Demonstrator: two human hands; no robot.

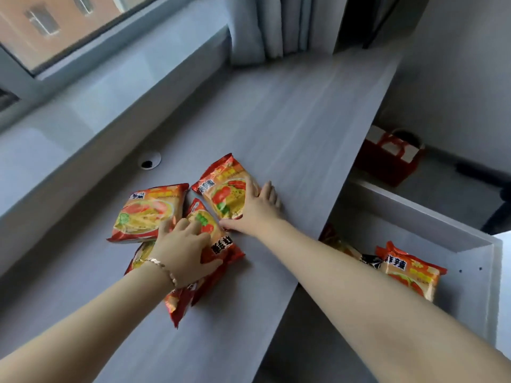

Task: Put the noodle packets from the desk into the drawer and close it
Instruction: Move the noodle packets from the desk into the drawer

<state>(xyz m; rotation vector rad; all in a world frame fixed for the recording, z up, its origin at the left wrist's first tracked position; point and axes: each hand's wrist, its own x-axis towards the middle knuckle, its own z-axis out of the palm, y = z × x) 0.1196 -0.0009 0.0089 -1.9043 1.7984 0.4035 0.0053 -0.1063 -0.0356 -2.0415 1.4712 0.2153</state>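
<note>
Both hands down on the desk packets; drawer (414, 217) stands open at four o'clock.
We note the right hand (255, 208) spread flat on the far packet (226, 189), nearer the drawer; the left hand (184, 248) clasps the middle packet (218, 244).

One view only, from camera on my head. Looks forward and steeply down along pale grey wood-grain counter (290, 111), frame tilted. Close range: both my bare forearms run in from bottom edge. Wide angle takes in window (55, 26) at upper left, open white drawer (470, 241) at lower right. No second view shares scene.
</note>
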